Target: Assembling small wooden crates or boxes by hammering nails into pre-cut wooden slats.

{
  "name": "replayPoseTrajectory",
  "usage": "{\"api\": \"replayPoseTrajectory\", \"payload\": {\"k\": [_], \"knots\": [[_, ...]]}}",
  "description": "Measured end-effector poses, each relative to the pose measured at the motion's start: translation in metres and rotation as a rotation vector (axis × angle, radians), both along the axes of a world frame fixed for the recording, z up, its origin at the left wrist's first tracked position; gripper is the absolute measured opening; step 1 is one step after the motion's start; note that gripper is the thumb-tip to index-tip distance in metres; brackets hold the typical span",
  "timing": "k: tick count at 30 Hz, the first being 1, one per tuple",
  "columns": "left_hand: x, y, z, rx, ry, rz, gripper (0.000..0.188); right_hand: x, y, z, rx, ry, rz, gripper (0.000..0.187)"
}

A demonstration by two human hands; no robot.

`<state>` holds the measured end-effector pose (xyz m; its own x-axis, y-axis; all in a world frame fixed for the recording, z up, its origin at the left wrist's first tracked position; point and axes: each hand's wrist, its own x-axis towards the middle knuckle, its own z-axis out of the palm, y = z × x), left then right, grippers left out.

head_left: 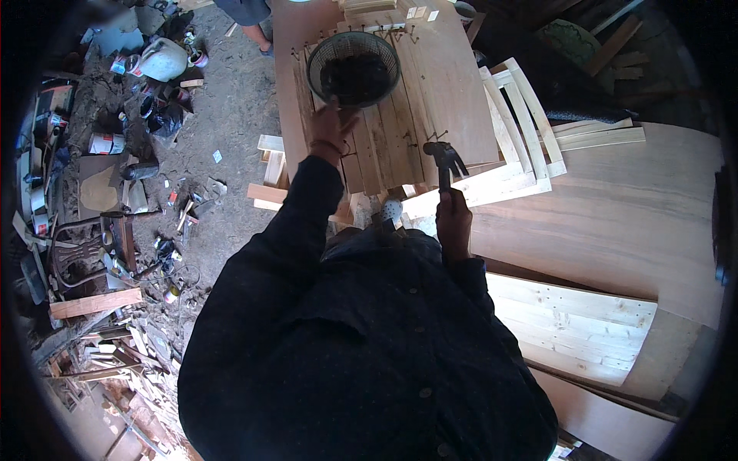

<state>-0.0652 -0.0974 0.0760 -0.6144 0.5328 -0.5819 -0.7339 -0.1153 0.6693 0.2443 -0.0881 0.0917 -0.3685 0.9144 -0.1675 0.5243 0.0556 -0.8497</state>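
My right hand (453, 223) is closed round the handle of a claw hammer (443, 157), its head raised over the near right corner of the wooden planks (388, 146). My left hand (330, 129) reaches forward with its fingers apart. Its fingertips are at the near rim of a round mesh basket (314, 71); whether they touch it I cannot tell. Dark contents (355, 74) lie in the basket, too dim to name. The planks lie side by side on a plywood sheet (461, 100), and several nails (413, 34) stand up along their far end.
Slatted wooden frames (523, 123) lean right of the work surface. Large plywood sheets (584, 200) and a joined board panel (569, 323) lie farther right. Scrap, tins and a white jug (163, 60) litter the left floor. Another person's leg (256, 34) shows at the far edge.
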Motion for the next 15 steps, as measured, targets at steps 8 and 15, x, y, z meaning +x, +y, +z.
{"api": "replayPoseTrajectory", "payload": {"k": [8, 15], "knots": [[-0.027, 0.005, 0.025, -0.319, 1.363, 0.208, 0.025, -0.004, 0.002, -0.004, -0.001, 0.035, -0.046, 0.022], [-0.091, 0.094, -0.038, -0.983, 1.744, -1.164, 0.022, -0.002, -0.002, -0.012, -0.001, 0.079, -0.084, 0.023]]}}
